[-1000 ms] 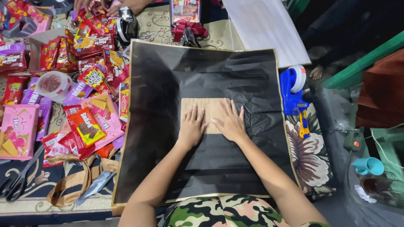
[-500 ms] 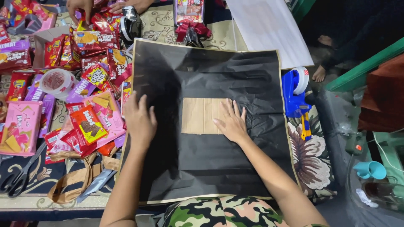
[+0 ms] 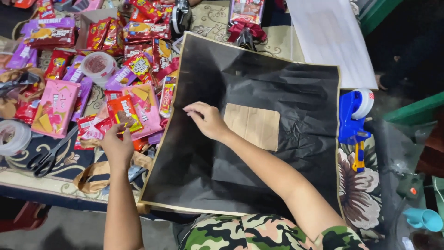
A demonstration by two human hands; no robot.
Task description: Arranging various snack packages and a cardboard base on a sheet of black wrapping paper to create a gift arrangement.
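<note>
- Head view: a large black sheet [image 3: 259, 139] with a thin gold edge lies on the surface [image 3: 55, 185]; one tan cardboard rectangle [image 3: 253, 126] sits near the sheet's middle.
- Left of the sheet, a heap of snack packets [image 3: 125, 69], mostly red, purple and pink; a flat pink box [image 3: 55, 107] lies at the heap's left side, and a round clear tub [image 3: 97, 65] above it.
- Right of the sheet, one blue tape dispenser [image 3: 354, 118]; beyond the sheet's far edge, one white sheet [image 3: 330, 39].
- One pair of scissors [image 3: 46, 157] lies left of the sheet's near corner.
- Right hand [image 3: 206, 119] rests on the black sheet just left of the cardboard, fingers curled, pinching nothing visible.
- Left hand [image 3: 118, 146] reaches over the packets left of the sheet, palm down, fingers loosely bent; whether it grips one I cannot tell.
</note>
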